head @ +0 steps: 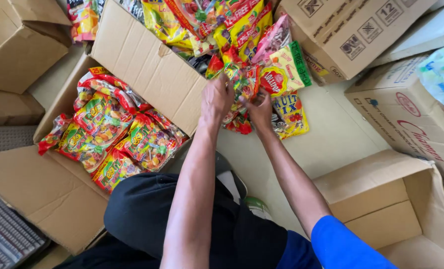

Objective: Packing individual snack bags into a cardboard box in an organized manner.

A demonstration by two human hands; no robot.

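Both hands meet at the heap of sweet packets [242, 45] on the floor: left hand [217, 99] closed on a red-green packet [242, 82], right hand [261, 110] pinching its lower edge. Left of the heap, an open carton [47, 194] holds matching red bags [110, 132]. Its raised flap [149, 69] stands between. Right of the heap sits an open box [396, 209].

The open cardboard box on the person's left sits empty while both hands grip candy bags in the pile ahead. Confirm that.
Not empty: the head view shows the open cardboard box holding red-and-yellow candy bags. The left hand and right hand do grip bags in the pile.
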